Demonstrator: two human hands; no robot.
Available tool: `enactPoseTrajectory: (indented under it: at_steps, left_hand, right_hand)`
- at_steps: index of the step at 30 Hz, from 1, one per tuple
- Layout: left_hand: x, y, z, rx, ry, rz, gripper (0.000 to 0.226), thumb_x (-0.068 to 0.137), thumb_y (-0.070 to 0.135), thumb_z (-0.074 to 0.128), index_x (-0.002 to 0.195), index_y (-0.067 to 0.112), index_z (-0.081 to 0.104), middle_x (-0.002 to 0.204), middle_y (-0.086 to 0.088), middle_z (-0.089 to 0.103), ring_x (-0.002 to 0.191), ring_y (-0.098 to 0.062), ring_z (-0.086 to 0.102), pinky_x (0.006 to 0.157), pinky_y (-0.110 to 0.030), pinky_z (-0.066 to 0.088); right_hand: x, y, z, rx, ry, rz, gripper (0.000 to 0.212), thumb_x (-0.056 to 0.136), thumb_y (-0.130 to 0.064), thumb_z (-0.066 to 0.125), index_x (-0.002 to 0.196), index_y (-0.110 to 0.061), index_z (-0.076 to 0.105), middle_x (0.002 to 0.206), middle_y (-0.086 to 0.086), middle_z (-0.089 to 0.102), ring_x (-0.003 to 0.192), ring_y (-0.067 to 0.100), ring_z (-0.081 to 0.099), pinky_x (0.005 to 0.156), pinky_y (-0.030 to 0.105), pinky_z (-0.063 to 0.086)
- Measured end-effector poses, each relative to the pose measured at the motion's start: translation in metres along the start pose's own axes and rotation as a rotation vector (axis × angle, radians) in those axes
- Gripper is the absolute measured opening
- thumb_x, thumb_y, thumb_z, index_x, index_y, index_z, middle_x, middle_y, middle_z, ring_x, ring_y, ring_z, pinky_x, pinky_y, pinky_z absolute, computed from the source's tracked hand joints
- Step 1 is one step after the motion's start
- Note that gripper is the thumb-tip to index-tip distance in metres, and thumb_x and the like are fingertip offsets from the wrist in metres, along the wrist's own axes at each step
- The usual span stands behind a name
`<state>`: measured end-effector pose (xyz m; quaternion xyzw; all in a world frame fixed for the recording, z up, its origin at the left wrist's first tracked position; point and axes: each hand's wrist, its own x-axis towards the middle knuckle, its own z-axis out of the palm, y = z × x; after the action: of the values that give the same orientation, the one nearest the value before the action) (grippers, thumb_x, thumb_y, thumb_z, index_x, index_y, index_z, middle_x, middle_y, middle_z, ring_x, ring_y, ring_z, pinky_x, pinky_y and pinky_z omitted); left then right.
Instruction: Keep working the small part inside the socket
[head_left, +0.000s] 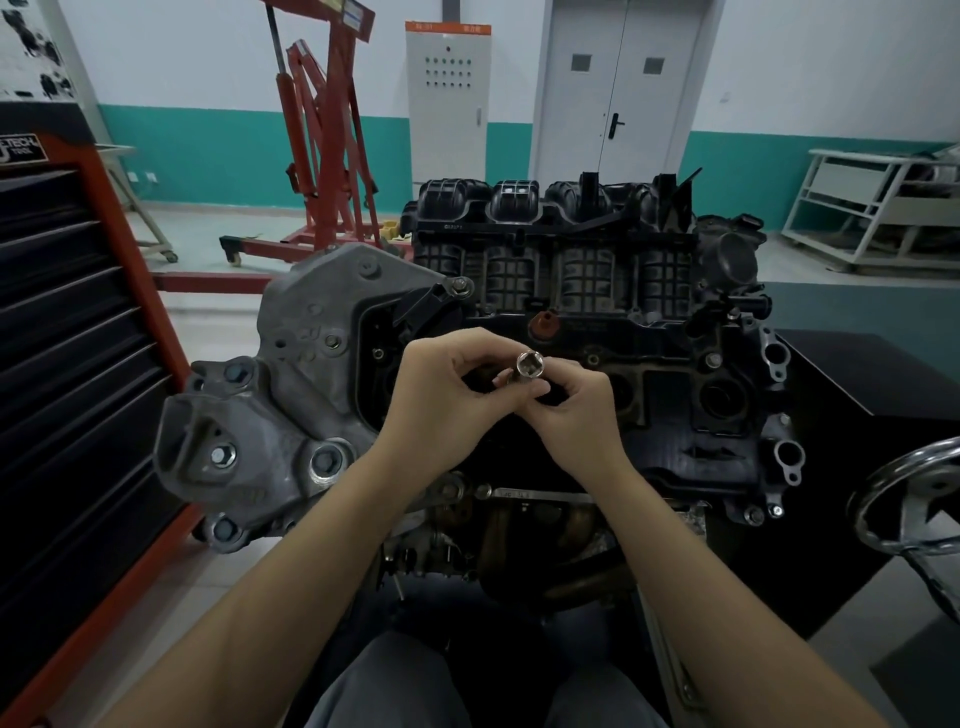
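A workshop with a teal-banded wall surrounds a car engine (597, 364) mounted at waist height in front of a seated person. Nearest the camera, both forearms reach forward and meet above the engine's middle. Between the hands sits a shiny metal socket (529, 365), its open end tipped up toward the camera and its long axis slanting down and away to the left. The left hand (447, 387) curls its fingers around the socket's lower part, while the right hand (576, 402) pinches it from the right side with bent fingertips; both are equally close. Left stands a black tool chest (67, 374); farther back, a red engine hoist (322, 145) and grey double doors (618, 88).
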<state>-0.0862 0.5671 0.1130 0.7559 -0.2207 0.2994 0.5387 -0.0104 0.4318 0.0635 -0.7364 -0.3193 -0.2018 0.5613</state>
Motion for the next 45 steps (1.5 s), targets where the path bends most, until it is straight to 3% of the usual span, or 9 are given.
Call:
enactPoseTrajectory:
  at_steps: [8, 15, 18, 21, 27, 30, 35, 40, 45]
  left_hand:
    - [-0.0011, 0.002, -0.0059, -0.209, -0.139, -0.031, 0.034, 0.079, -0.012, 0.069, 0.103, 0.012, 0.07, 0.097, 0.0, 0.074, 0.098, -0.017, 0.071, 0.087, -0.026, 0.053]
    - [-0.0044, 0.0016, 0.0026, 0.021, 0.067, -0.024, 0.021, 0.072, 0.002, 0.081, 0.086, 0.016, 0.076, 0.085, 0.004, 0.075, 0.085, -0.011, 0.072, 0.079, -0.029, 0.057]
    - [-0.0027, 0.0012, -0.0005, -0.076, -0.025, -0.035, 0.029, 0.076, -0.006, 0.075, 0.096, 0.015, 0.074, 0.092, 0.005, 0.075, 0.091, -0.011, 0.072, 0.082, -0.022, 0.054]
    - [-0.0024, 0.0002, -0.0035, -0.131, -0.1, -0.041, 0.032, 0.078, -0.009, 0.071, 0.102, 0.012, 0.071, 0.097, -0.003, 0.074, 0.096, -0.018, 0.071, 0.087, -0.029, 0.054]
    - [-0.0024, 0.0029, 0.0001, 0.07, 0.033, -0.022, 0.022, 0.071, 0.002, 0.082, 0.088, 0.013, 0.076, 0.087, 0.004, 0.074, 0.086, -0.011, 0.071, 0.08, -0.029, 0.057]
    - [-0.0023, 0.0045, -0.001, 0.001, 0.002, -0.026, 0.028, 0.076, -0.005, 0.076, 0.096, 0.014, 0.074, 0.092, 0.006, 0.074, 0.09, -0.007, 0.071, 0.081, -0.019, 0.054]
    - [-0.0036, 0.0028, -0.0051, -0.125, -0.072, -0.061, 0.032, 0.077, -0.01, 0.073, 0.102, 0.01, 0.071, 0.097, -0.004, 0.074, 0.097, -0.015, 0.07, 0.088, -0.026, 0.054]
    - [-0.004, 0.0015, -0.0019, -0.034, 0.041, -0.054, 0.027, 0.068, 0.001, 0.083, 0.084, 0.021, 0.074, 0.085, 0.002, 0.075, 0.084, -0.011, 0.072, 0.079, -0.024, 0.057]
    - [-0.0029, -0.0007, -0.0047, -0.142, -0.036, -0.019, 0.031, 0.077, -0.009, 0.073, 0.098, 0.013, 0.072, 0.095, -0.005, 0.075, 0.095, -0.02, 0.071, 0.087, -0.03, 0.055]
  right_hand:
    - [0.0, -0.0013, -0.0016, -0.006, -0.039, -0.047, 0.018, 0.079, -0.012, 0.073, 0.097, -0.007, 0.074, 0.092, 0.002, 0.073, 0.093, 0.022, 0.065, 0.088, 0.044, 0.05]
    - [-0.0004, -0.0016, 0.0004, -0.013, -0.027, -0.014, 0.017, 0.079, -0.012, 0.077, 0.095, -0.009, 0.075, 0.093, 0.0, 0.074, 0.096, 0.017, 0.066, 0.092, 0.039, 0.048]
    - [-0.0015, -0.0031, -0.0019, -0.019, -0.072, -0.067, 0.02, 0.08, -0.017, 0.072, 0.1, -0.016, 0.071, 0.096, -0.002, 0.072, 0.097, 0.018, 0.065, 0.091, 0.035, 0.048]
    - [-0.0008, -0.002, -0.0001, -0.014, -0.048, -0.039, 0.017, 0.079, -0.014, 0.073, 0.096, -0.015, 0.073, 0.09, 0.0, 0.072, 0.093, 0.022, 0.065, 0.085, 0.038, 0.051]
    - [0.0003, -0.0001, 0.0025, -0.031, -0.001, -0.007, 0.015, 0.076, -0.011, 0.078, 0.091, -0.011, 0.075, 0.089, -0.004, 0.074, 0.094, 0.015, 0.064, 0.086, 0.024, 0.047]
    - [-0.0007, -0.0003, 0.0, -0.048, -0.047, -0.034, 0.02, 0.08, -0.012, 0.075, 0.1, -0.01, 0.073, 0.094, -0.005, 0.072, 0.097, 0.014, 0.063, 0.088, 0.025, 0.046]
    - [-0.0005, -0.0018, 0.0018, -0.027, -0.005, 0.003, 0.016, 0.078, -0.011, 0.077, 0.093, -0.01, 0.075, 0.086, 0.001, 0.073, 0.091, 0.021, 0.064, 0.085, 0.04, 0.051]
    - [-0.0001, -0.0012, 0.0, -0.019, -0.023, 0.003, 0.015, 0.077, -0.014, 0.078, 0.092, -0.013, 0.074, 0.09, -0.004, 0.073, 0.094, 0.016, 0.065, 0.088, 0.031, 0.047]
    - [0.0001, -0.001, -0.0005, -0.071, -0.075, -0.04, 0.017, 0.084, -0.016, 0.072, 0.099, -0.009, 0.074, 0.094, -0.001, 0.073, 0.097, 0.02, 0.064, 0.091, 0.03, 0.046]
